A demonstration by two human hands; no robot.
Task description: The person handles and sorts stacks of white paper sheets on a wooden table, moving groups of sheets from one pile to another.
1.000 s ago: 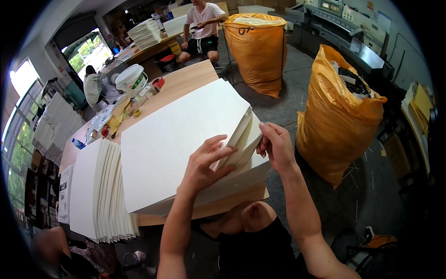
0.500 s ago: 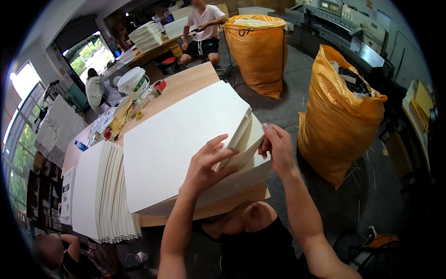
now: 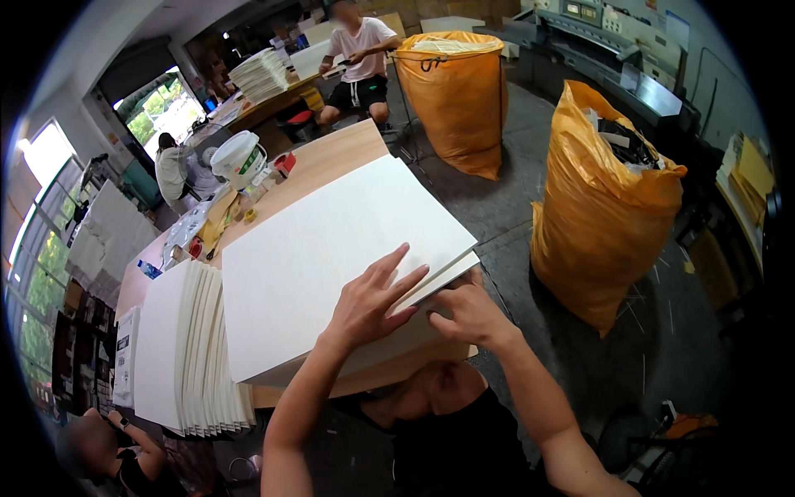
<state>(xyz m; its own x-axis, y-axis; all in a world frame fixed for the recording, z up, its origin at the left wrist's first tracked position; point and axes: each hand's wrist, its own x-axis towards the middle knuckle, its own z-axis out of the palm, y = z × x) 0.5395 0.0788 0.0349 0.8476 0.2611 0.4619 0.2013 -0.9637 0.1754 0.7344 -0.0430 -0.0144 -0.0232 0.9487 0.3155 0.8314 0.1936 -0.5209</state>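
Observation:
A thick stack of large white sheets (image 3: 331, 248) lies on the wooden table (image 3: 339, 157) in front of me. My left hand (image 3: 368, 302) rests flat on top of the stack near its right corner, fingers spread. At that corner's edge my right hand (image 3: 468, 311) pinches the sheets, its fingertips tucked under the top layers. The top layers lie nearly flat on the stack.
A fanned pile of white boards (image 3: 186, 348) lies at the table's left end. A white bucket (image 3: 236, 157) and small clutter sit at the far end. Two full orange sacks (image 3: 451, 91) (image 3: 600, 199) stand on the floor to the right. Other people sit behind and at lower left.
The lifted bundle of top sheets has come down flat onto the stack. My right hand dropped from the raised edge to the stack's corner; my left hand stays on top.

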